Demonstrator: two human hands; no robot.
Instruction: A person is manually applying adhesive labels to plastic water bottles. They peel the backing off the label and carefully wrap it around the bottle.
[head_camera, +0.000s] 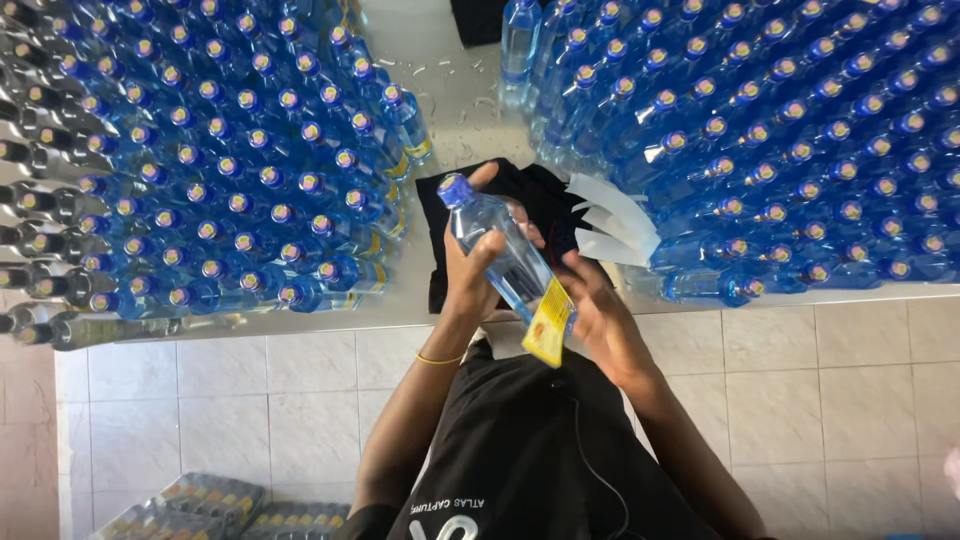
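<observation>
We've got a clear blue-capped bottle (497, 250) held up over the worktop (450, 90), tilted with its cap pointing away. Our left hand (470, 270) has its fingers wrapped around the bottle's body, while our right hand (595, 305) pinches the yellow label (549, 322) against its lower end. Packed rows of bottles (230, 170) sit on either side, white label strips (615, 225) just right.

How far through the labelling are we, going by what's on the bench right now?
Done: on the left block of bottles, yellow labels show along its right edge. In hand: the left hand grips a clear bottle while the right hand presses a yellow label onto it. Left: white label backing strips lie beside the right block of bottles, where no labels are visible. Exact counts cannot be judged.
</observation>
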